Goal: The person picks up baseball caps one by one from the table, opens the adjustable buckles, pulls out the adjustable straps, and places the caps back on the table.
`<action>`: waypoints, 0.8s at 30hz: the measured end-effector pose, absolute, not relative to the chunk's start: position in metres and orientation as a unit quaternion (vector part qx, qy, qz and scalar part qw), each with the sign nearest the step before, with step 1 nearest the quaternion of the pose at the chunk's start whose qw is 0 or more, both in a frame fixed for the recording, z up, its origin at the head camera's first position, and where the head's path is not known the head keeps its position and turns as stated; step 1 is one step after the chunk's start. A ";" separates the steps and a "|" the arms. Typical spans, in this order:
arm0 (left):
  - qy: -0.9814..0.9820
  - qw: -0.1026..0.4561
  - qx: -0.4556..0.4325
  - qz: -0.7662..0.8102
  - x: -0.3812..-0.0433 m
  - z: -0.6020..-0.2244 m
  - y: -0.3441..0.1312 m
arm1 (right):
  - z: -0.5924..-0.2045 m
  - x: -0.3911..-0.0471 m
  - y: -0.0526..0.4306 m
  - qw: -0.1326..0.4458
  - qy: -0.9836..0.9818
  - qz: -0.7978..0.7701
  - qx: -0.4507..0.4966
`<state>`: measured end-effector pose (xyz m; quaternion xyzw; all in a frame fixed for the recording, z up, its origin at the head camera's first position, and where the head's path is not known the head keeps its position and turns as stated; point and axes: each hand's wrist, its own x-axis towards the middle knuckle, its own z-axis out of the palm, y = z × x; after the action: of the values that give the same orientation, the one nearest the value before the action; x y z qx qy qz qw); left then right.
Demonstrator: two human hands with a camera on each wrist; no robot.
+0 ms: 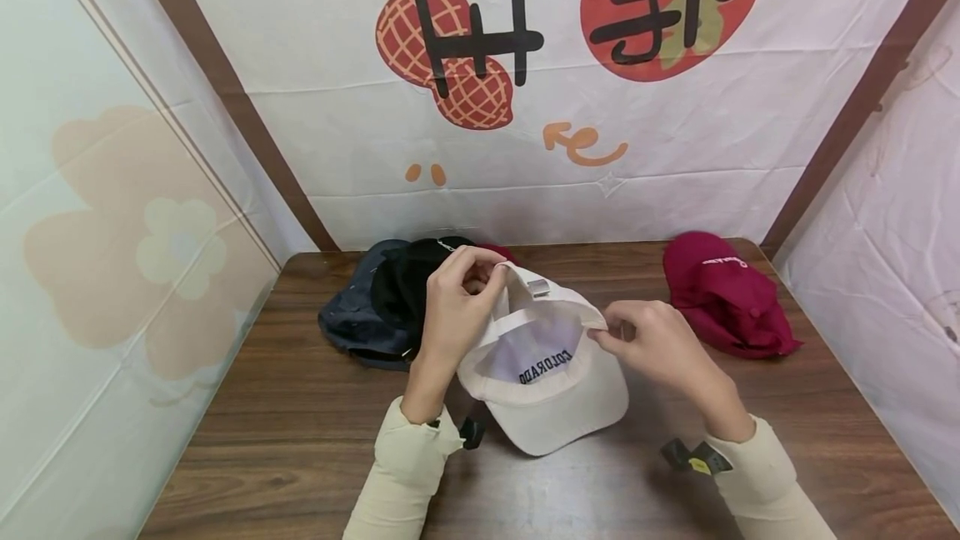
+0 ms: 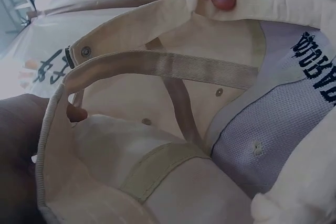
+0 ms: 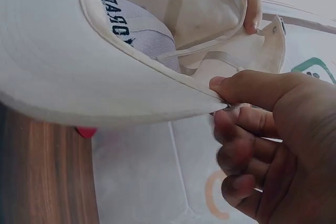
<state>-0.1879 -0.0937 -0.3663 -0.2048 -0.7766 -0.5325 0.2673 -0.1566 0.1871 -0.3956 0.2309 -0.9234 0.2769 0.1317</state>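
Observation:
A white baseball cap (image 1: 558,419) is held up above the table, its brim toward me and its inside facing up. Dark COLORADO lettering shows reversed on the lining. My left hand (image 1: 459,302) pinches the cap's rear edge near the strap and metal buckle (image 1: 537,287). At the cap's right edge, my right hand (image 1: 660,344) pinches the rim between thumb and index finger. In the right wrist view the right hand (image 3: 294,124) has its other fingers loosely curled below the brim. The left wrist view looks into the cap (image 2: 173,114), with its inner seams and sweatband showing.
Behind my left hand lie a dark blue cap (image 1: 352,307) and a black cap (image 1: 401,282), with a bit of red fabric beside them. A dark red cap (image 1: 727,294) rests at the table's back right. Printed fabric walls enclose the wooden table (image 1: 285,448).

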 end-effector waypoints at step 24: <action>-0.743 0.246 -0.245 -0.572 -0.200 -0.360 -0.077 | -0.386 -0.170 0.212 0.332 -0.894 0.223 0.204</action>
<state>-0.1997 -0.0770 -0.3601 -0.2449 -0.7433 -0.5719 0.2459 -0.1703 0.2123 -0.3858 0.2041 -0.8937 0.2230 0.3316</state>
